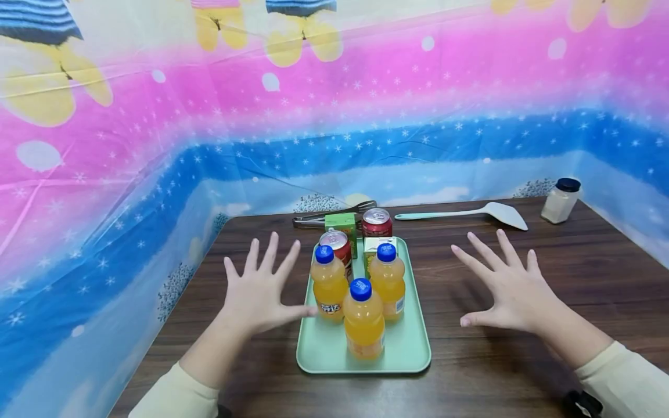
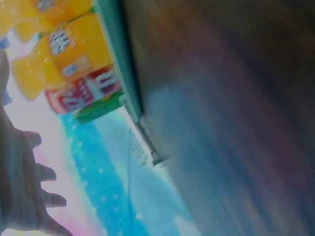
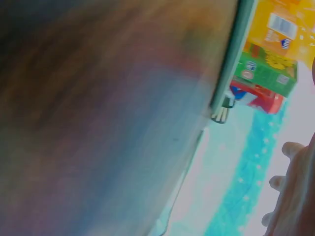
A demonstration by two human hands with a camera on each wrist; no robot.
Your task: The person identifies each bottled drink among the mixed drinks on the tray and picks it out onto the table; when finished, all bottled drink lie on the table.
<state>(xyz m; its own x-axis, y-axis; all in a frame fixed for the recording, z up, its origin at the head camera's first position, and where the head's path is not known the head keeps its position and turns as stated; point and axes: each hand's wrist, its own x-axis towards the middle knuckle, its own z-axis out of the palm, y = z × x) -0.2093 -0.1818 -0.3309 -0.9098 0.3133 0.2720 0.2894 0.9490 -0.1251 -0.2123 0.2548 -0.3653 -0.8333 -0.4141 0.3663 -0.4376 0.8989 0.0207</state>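
A pale green tray (image 1: 319,354) on the table carries three blue-capped bottles of orange drink, the front bottle (image 1: 364,325) standing alone ahead of the left bottle (image 1: 329,284) and the right bottle (image 1: 388,281). Behind them are a red can (image 1: 340,247), another red can (image 1: 377,223), a green drink carton (image 1: 342,223) and a second carton (image 1: 373,247), partly hidden. My left hand (image 1: 261,293) hovers left of the tray, fingers spread, its thumb near the left bottle. To the right, my right hand (image 1: 514,290) is spread over the table, holding nothing.
Metal tongs (image 1: 310,221) lie behind the tray, partly covered by the carton. A white spatula (image 1: 504,215) with a pale handle rests at the table's back. At the back right stands a black-lidded jar (image 1: 561,202). A colourful printed cloth (image 1: 334,128) hangs around the table.
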